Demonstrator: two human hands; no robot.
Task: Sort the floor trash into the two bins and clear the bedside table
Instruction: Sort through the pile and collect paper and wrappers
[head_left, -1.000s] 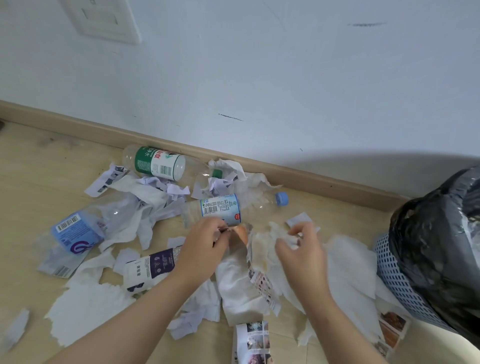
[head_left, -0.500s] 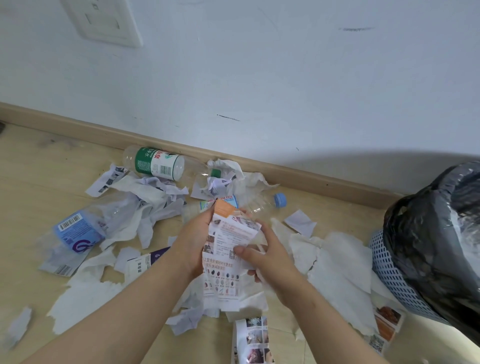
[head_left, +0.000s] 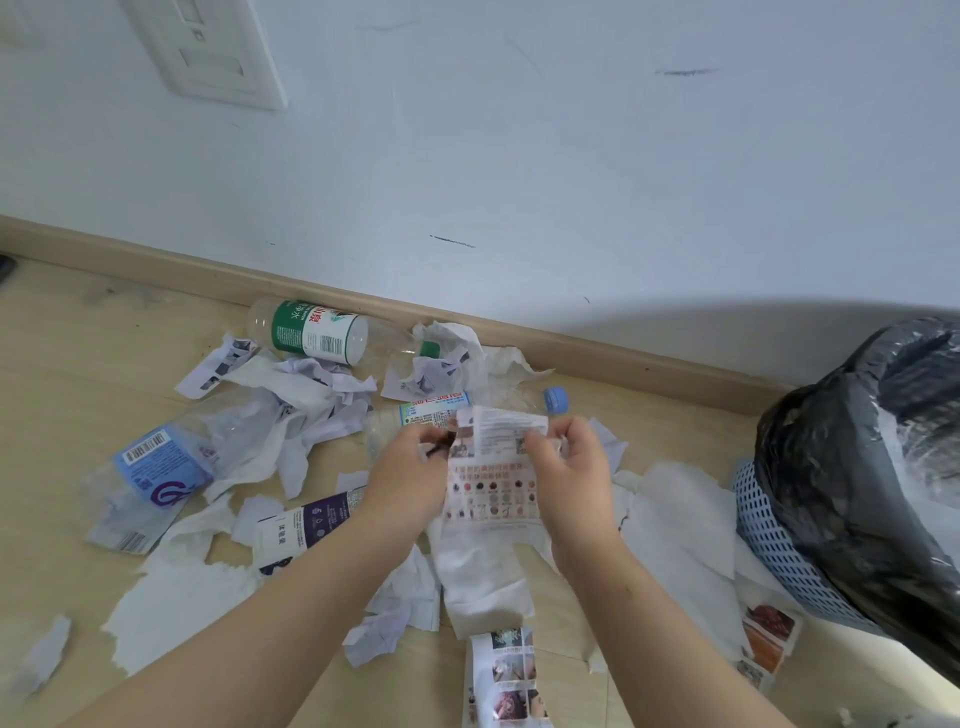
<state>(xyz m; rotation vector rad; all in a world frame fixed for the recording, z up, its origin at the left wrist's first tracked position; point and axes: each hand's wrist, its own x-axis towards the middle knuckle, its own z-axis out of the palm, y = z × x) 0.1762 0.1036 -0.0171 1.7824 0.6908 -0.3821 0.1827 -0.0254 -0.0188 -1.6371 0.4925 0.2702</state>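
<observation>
- Both hands have come up out of the pile. A second ago they were low among the scraps, and now they hold a printed leaflet (head_left: 491, 488) between them, above the litter.
- At the sheet's upper left edge the left hand (head_left: 410, 470) pinches it with fingers curled in, and the right hand (head_left: 571, 467) pinches the upper right edge the same way. Half a second back the right hand gripped lower down the sheet.
- I see the leaflet's top strip bent over towards me, with rows of small coloured dots lower on the page.
- Directly below the leaflet sits white tissue (head_left: 478, 577). I cannot tell whether it hangs with the sheet or lies on the floor (head_left: 78, 353).
- Just behind the hands a blue-capped bottle (head_left: 436, 410) lies on its side. A green-label bottle (head_left: 311, 332) lies further back by the skirting board (head_left: 649, 364).
- To my left — a crushed blue-label bottle (head_left: 156, 467) among crumpled paper, and a purple-printed wrapper (head_left: 311, 522) near the left forearm.
- On the right stands a blue mesh bin (head_left: 779, 551) lined with a black bag (head_left: 857, 467), with tissue sheets (head_left: 680, 519) spread between it and the right hand.
- Low in view, between the forearms — a strip of photo prints (head_left: 511, 680).
</observation>
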